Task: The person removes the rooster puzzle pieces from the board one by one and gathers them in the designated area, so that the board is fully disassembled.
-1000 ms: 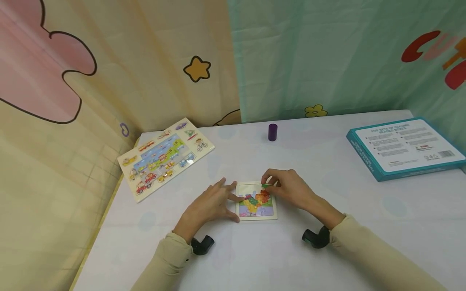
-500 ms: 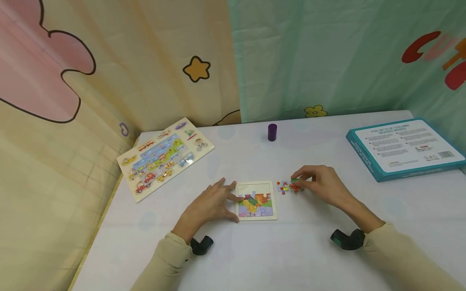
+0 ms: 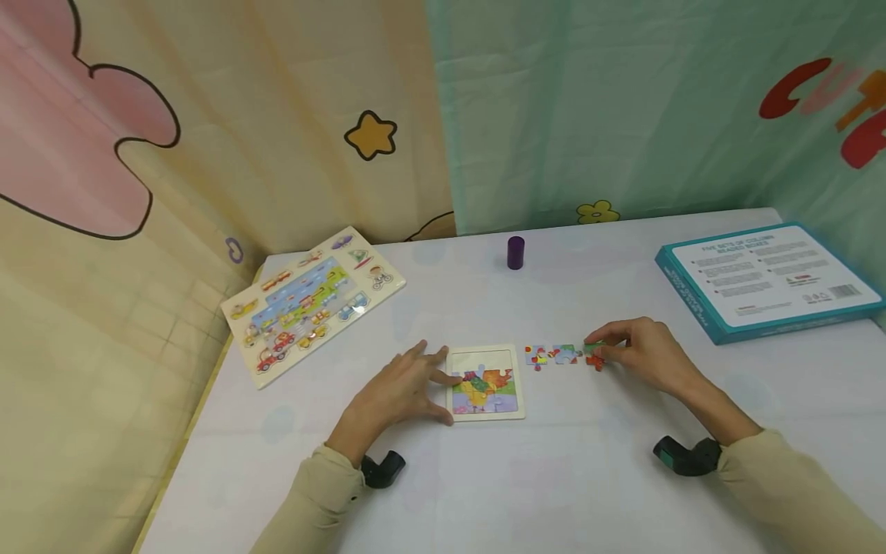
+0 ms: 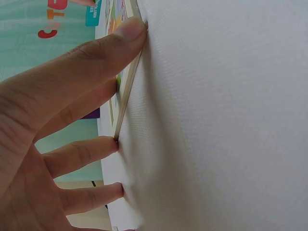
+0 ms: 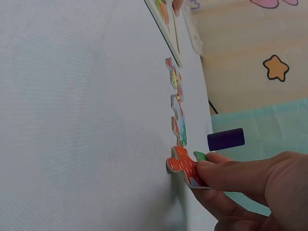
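Observation:
A small jigsaw puzzle board (image 3: 486, 417) lies on the white table, its lower part filled with pieces and its top row bare. My left hand (image 3: 398, 388) rests along the board's left side with spread fingers; in the left wrist view the thumb (image 4: 129, 30) touches its edge. My right hand (image 3: 644, 350) pinches a red and green puzzle piece (image 5: 183, 162) between thumb and fingers, low at the tabletop. Two other puzzle pieces, one with a yellow and red figure (image 3: 536, 355) and one mostly blue (image 3: 564, 354), lie in a row between board and right hand.
A larger vehicle puzzle board (image 3: 259, 365) lies at the back left. Near the back edge a dark purple cylinder (image 3: 515, 253) stands upright. A flat teal and white box (image 3: 775, 273) lies at the back right. Printed curtains (image 3: 512, 115) hang behind the table.
My right hand has moved right from the board's top right corner with the red and green piece, uncovering the two loose pieces. My left hand has stayed at the board.

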Action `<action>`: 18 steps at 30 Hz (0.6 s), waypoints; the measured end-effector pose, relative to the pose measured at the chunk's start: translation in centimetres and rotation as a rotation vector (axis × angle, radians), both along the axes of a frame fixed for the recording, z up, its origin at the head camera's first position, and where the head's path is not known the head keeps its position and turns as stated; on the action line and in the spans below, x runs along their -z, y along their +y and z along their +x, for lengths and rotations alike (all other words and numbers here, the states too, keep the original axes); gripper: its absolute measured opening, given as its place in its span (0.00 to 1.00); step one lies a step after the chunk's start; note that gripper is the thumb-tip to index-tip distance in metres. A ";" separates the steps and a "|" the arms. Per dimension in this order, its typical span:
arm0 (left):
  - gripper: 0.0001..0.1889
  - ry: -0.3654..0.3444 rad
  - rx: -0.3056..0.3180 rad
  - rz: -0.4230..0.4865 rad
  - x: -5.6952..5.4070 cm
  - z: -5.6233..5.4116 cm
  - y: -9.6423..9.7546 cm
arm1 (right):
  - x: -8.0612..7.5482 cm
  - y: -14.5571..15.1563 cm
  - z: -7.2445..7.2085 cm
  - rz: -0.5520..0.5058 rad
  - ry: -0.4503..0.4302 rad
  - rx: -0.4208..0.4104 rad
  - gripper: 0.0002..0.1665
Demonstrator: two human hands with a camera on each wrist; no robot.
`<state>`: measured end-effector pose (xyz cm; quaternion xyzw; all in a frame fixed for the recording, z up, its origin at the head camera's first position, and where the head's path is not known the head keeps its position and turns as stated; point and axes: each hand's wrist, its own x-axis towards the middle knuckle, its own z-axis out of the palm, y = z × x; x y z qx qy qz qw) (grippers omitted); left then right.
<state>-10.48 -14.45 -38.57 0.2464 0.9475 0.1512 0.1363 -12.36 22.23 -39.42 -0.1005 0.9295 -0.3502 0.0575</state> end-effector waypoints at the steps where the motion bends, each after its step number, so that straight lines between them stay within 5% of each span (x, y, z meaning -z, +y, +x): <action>1: 0.31 0.000 -0.001 0.003 0.0 0.0 0.0 | 0.0 0.0 -0.1 0.007 -0.006 0.004 0.11; 18: 0.31 0.013 0.007 0.002 0.1 -0.1 0.0 | 0.4 -0.9 -0.1 0.158 0.025 0.073 0.09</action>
